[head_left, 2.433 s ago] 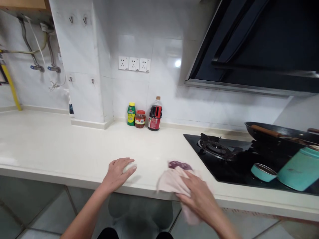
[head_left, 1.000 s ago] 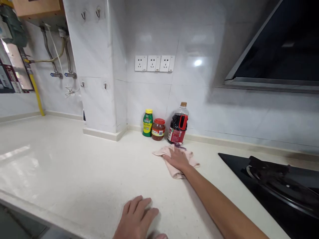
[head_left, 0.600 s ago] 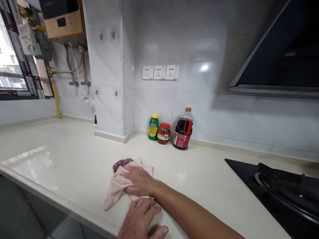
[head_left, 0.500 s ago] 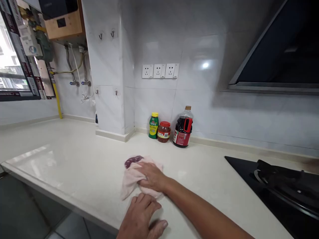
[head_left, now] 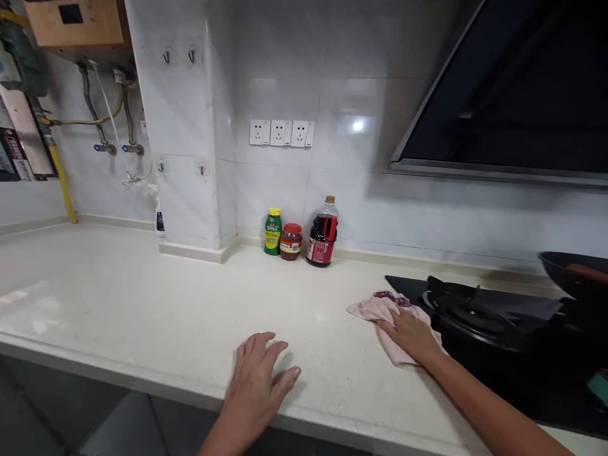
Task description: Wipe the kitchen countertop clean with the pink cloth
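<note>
My right hand (head_left: 412,335) presses a pale pink cloth (head_left: 399,354) with a dark purple patch against the surface where the white countertop (head_left: 180,304) meets the black gas stove (head_left: 494,367). The palm hides part of the cloth, which spreads out around the fingers. Over the counter's front edge, my left hand (head_left: 256,383) is held with fingers apart and nothing in them. Whether it touches the counter, I cannot tell.
Along the wall stand a green bottle with a yellow cap (head_left: 272,232), a red-lidded jar (head_left: 291,242) and a large dark sauce bottle (head_left: 323,234). A wok (head_left: 577,275) sits at the right. A range hood (head_left: 508,95) hangs above, and a spray bottle (head_left: 159,215) stands behind the pillar.
My right hand has swept the cloth rightward across the counter to the stove's edge. My left hand is now well apart from the cloth. The view has turned to the right.
</note>
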Demonstrator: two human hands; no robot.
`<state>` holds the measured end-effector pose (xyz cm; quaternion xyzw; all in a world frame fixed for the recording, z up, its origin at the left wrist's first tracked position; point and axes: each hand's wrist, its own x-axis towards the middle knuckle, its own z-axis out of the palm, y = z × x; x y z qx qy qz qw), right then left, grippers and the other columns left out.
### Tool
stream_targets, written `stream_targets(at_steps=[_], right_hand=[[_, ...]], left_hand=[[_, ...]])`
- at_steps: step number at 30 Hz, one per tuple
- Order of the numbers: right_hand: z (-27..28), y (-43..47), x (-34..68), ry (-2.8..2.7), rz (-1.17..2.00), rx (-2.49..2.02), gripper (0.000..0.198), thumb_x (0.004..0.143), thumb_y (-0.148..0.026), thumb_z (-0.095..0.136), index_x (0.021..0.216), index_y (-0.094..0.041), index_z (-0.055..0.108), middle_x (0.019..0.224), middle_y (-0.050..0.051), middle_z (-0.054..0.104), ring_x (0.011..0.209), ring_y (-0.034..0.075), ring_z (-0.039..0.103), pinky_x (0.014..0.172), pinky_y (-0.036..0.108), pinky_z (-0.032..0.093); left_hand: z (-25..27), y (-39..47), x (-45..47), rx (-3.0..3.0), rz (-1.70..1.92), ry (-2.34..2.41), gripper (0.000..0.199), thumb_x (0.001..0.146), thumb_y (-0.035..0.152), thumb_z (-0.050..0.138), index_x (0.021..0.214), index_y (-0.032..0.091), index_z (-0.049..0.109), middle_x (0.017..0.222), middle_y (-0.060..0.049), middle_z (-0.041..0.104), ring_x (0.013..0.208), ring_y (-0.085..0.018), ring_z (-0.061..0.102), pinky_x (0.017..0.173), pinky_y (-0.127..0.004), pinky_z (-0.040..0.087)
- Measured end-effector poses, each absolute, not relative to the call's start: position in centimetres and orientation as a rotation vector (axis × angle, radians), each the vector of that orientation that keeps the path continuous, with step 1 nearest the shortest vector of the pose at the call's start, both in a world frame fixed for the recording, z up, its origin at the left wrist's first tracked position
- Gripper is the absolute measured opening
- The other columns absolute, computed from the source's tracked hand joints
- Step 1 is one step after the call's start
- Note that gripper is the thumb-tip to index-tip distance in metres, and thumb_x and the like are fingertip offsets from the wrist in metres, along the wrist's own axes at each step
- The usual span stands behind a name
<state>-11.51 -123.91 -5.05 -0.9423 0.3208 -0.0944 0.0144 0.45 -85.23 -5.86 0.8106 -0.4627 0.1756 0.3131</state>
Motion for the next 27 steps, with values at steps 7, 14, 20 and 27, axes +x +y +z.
stream_targets(at_steps=[7,14,20,27], right_hand=[[-5.3,-112.6,-8.6,0.708,-0.215,-3.004,0.066,0.097,-0.054,0.038,0.156,-0.023,0.038,0.165,0.012,0.028,0.149,0.035,0.029,0.118,0.054,0.027],[-3.8,-102.3,-9.6,-0.033,-0.068,-2.849,0.073,0.093,-0.045,0.050,0.160,-0.029,0.026,0.169,0.009,0.016,0.155,0.034,0.010,0.124,0.059,0.009],[-4.1,-103.9,-14.6,-0.059,-0.084,-2.821,0.080,0.082,-0.032,0.062,0.157,-0.037,0.033,0.168,0.001,0.021,0.155,0.027,0.016,0.126,0.053,0.013],[-8.0,-113.4,-23.5,0.296,-0.426,-2.981,0.088,0.077,-0.054,0.076,0.155,-0.034,0.039,0.163,0.008,0.034,0.148,0.034,0.033,0.119,0.054,0.033]], left_hand=[[-5.7,-85.5,0.6,2.170,0.501,-1.186,0.038,0.100,0.047,0.050,0.128,0.025,0.063,0.136,-0.012,0.061,0.128,-0.031,0.054,0.103,-0.053,0.047],[-5.6,-85.6,1.8,2.153,0.315,-1.093,0.045,0.101,0.046,0.043,0.141,0.031,0.057,0.149,-0.006,0.056,0.139,-0.026,0.048,0.112,-0.052,0.041],[-5.2,-85.6,2.1,2.172,0.254,-1.025,0.043,0.100,0.047,0.040,0.131,0.030,0.065,0.141,-0.004,0.064,0.135,-0.024,0.054,0.113,-0.049,0.041],[-4.7,-85.6,1.3,2.229,0.245,-1.092,0.043,0.100,0.051,0.038,0.123,0.032,0.070,0.133,-0.002,0.069,0.129,-0.025,0.059,0.109,-0.047,0.043]])
